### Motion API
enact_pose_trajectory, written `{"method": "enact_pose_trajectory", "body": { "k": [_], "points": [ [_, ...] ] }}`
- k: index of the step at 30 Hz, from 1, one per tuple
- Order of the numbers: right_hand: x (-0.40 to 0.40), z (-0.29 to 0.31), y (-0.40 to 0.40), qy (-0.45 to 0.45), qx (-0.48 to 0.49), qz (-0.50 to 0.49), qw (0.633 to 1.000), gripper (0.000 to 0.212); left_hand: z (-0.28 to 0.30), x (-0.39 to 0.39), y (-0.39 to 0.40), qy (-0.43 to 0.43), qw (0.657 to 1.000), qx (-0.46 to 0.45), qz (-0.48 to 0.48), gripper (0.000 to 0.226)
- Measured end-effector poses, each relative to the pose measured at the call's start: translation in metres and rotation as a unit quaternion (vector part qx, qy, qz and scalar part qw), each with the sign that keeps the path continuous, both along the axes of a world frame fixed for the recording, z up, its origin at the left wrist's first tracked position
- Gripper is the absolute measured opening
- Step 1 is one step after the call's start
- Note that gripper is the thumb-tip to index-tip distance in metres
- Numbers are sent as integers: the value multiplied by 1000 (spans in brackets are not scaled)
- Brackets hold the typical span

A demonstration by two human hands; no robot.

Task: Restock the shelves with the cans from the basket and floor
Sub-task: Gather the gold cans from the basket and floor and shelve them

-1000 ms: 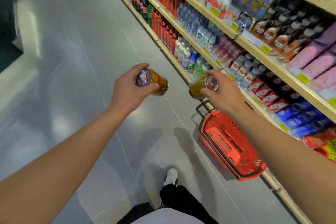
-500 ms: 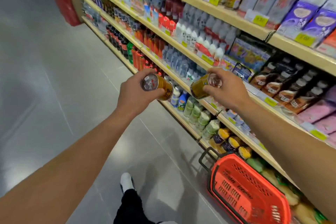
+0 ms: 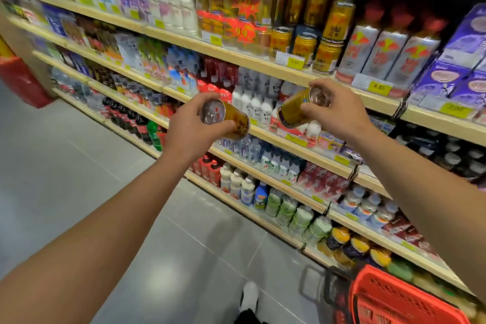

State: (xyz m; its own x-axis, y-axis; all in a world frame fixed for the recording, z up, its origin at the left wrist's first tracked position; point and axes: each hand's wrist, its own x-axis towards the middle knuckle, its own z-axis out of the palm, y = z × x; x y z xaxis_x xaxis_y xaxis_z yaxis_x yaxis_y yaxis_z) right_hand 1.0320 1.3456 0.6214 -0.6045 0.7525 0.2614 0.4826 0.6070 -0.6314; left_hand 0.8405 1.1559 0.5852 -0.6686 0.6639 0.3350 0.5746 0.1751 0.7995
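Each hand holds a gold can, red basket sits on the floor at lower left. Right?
Not quite. Left hand and right hand each hold a gold can, but the head view shows the red basket at lower right, by the shelves.

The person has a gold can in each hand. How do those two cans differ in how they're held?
The gold can in the left hand tips its silver top left, its body pointing right; the gold can in the right hand tips its top right, its body pointing left. The left hand wraps its can from the left, while the right hand pinches its can near the top. Both look the same: short, gold, silver-topped, lying tilted.
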Motion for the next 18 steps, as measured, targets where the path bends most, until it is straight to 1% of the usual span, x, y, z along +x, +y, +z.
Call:
{"method": "enact_pose_trajectory", "body": {
  "k": [6, 10, 15, 18],
  "points": [
    [-59, 27, 64, 19, 58, -23, 998, 52, 20, -69, 73, 27, 999, 31, -25, 57],
    [-92, 54, 111, 31, 91, -40, 995, 50, 32, -108, 124, 23, 997, 49, -54, 54],
    [-122, 99, 155, 4, 137, -64, 988, 50, 51, -139, 190, 27, 994, 61, -92, 55],
    [-135, 120, 178, -33, 169, -72, 982, 50, 60, -154, 224, 35, 989, 71, -124, 52]
  ]
}}
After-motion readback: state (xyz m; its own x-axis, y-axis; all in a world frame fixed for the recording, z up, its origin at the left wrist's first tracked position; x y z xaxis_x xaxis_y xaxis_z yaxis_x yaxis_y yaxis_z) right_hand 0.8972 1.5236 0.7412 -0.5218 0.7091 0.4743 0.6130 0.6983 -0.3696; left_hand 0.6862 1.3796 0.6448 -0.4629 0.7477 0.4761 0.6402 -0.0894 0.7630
